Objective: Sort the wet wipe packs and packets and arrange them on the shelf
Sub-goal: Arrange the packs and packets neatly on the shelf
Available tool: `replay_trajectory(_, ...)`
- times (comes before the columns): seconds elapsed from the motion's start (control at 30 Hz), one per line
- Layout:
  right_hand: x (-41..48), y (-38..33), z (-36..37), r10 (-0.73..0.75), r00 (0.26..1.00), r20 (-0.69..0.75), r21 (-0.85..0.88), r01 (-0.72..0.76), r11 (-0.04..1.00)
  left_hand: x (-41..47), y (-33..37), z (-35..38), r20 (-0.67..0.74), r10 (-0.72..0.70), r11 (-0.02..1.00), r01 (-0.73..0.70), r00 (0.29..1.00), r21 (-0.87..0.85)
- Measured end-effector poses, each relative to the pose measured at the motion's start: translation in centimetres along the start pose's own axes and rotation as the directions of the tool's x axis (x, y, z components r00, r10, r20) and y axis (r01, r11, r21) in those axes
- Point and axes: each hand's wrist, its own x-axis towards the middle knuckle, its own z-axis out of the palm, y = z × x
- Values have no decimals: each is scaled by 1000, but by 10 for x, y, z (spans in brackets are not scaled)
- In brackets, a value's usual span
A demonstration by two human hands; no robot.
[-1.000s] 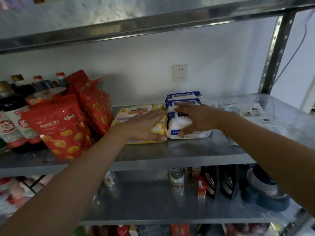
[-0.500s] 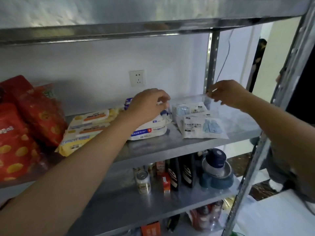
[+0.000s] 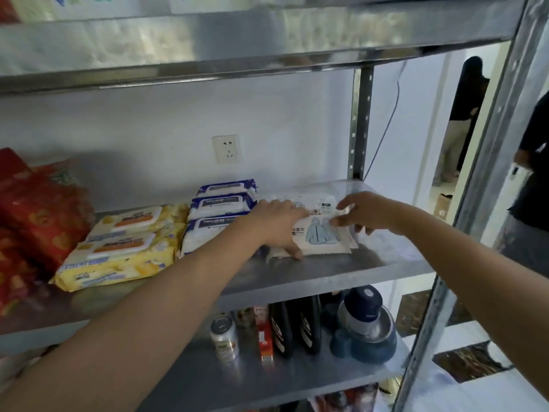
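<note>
Both hands have moved onto the flat white packets [image 3: 322, 237] at the right of the shelf [image 3: 326, 272]. The left hand [image 3: 277, 221] presses them with straight fingers, and the right hand [image 3: 367, 214] touches them, fingers loosely spread. Blue packs [image 3: 221, 217] and yellow packs [image 3: 124, 245] lie left.

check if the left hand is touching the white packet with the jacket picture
Touching. The head view shows the left hand lying flat on the left part of the packet, thumb at its front edge.
</note>
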Motion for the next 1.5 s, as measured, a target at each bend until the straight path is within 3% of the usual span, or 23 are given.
replay_trajectory(0.13, 31, 1, -7, 154, 984, -88, 100, -145, 984, -3, 1, -2, 4, 15, 993, -14, 1000, -117)
replay_trajectory(0.23, 44, -2, -1, 306, 952, 26, 162, -306, 938, -3, 1, -1, 6, 26, 989, -25, 1000, -147)
replay_trajectory(0.37, 47, -3, 2, 333, 930, 153, 242, -362, 900, -3, 1, 1, -7, 41, 988, -42, 999, -150)
replay_trajectory(0.5, 45, -5, -2, 276, 958, 75, 264, -286, 921, -6, -1, 1, -52, 48, 989, -55, 997, -137)
replay_trajectory(0.67, 45, 0, -17, 174, 947, -270, 394, -56, 917, -4, -10, 3, -1, 23, 989, -23, 1000, -147)
replay_trajectory(0.8, 44, 1, -12, 140, 942, -306, 445, 11, 896, -2, -13, -1, 10, 9, 993, -7, 1000, -121)
replay_trajectory(0.9, 47, 4, -3, 119, 942, -314, 420, 26, 907, 2, -16, -6, -208, -48, 977, 3, 977, -212)
replay_trajectory(0.97, 48, 4, 0, 66, 930, -362, 393, 88, 915, 12, -18, -12, -393, -139, 971, 47, 909, -235)
replay_trajectory(1.03, 45, -1, 0, -31, 900, -434, 313, 183, 932, 25, -18, -21, -448, -203, 965, 101, 871, -242)
replay_trajectory(1.2, 26, -32, -5, -331, 783, -526, 58, 421, 905, 48, -8, -34, -405, -235, 901, 41, 883, -432)
replay_trajectory(1.3, 18, -40, -8, -402, 698, -592, 25, 515, 857, 49, -9, -39, -471, -339, 824, 15, 815, -567)
replay_trajectory(1.37, 18, -40, -10, -314, 671, -672, 140, 531, 836, 48, -12, -46, -459, -480, 668, -28, 748, -744)
replay_trajectory(1.4, 18, -41, -12, -217, 700, -681, 253, 502, 827, 49, -14, -50, -399, -585, 499, -75, 706, -864)
replay_trajectory(1.47, 17, -47, -13, -22, 865, -501, 575, 352, 738, 51, -19, -58, -123, -719, -51, -228, 684, -972)
replay_trajectory(1.5, 16, -51, -11, 2, 938, -346, 707, 260, 658, 54, -22, -59, 10, -675, -316, -276, 738, -908)
